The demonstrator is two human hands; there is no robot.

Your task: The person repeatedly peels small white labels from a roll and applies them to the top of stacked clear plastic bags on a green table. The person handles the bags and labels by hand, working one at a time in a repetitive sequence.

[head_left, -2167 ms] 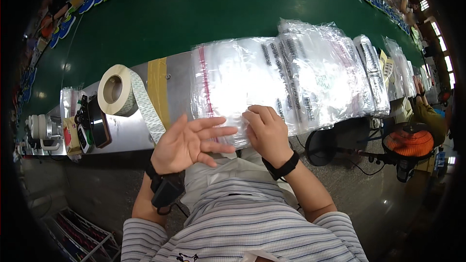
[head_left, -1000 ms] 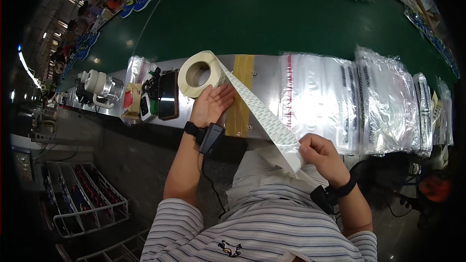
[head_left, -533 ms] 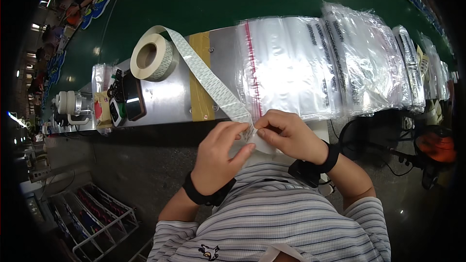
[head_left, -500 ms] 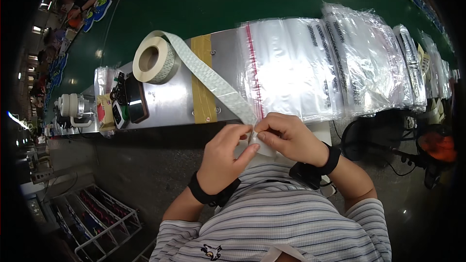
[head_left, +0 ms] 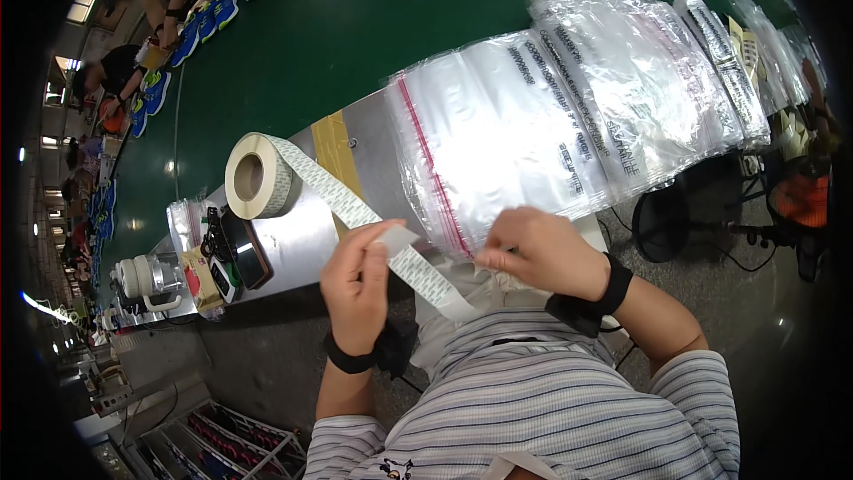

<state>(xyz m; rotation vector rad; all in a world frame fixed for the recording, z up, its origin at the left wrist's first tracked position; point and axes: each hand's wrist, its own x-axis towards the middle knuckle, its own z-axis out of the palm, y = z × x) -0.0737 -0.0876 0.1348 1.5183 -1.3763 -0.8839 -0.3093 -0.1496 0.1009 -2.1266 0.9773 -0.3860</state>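
Note:
My left hand [head_left: 355, 280] is closed, pinching a small blank white sticker [head_left: 400, 236] between thumb and fingers. Beneath it passes a printed label strip [head_left: 333, 200], unwound from a label roll [head_left: 251, 180] standing on the metal bench. The strip's loose end hangs over the near edge in front of my striped shirt. My right hand [head_left: 551, 253] has its fingers curled, thumb and forefinger tips together at the near corner of a stack of clear plastic bags [head_left: 498, 124] with a red line. Whether those fingertips hold a bag edge cannot be made out.
More clear bags [head_left: 640, 89] overlap to the right. A phone [head_left: 244, 249] and a glass jug [head_left: 147, 280] lie left on the metal bench [head_left: 298, 253]. Beyond runs a green belt [head_left: 400, 0] with blue shoes [head_left: 204, 27] and people at its far left. A fan [head_left: 666, 218] stands right.
My hands have separated: the left has moved left with the sticker, the right has gone to the bag corner. The label strip now hangs lower, and the whole view has turned.

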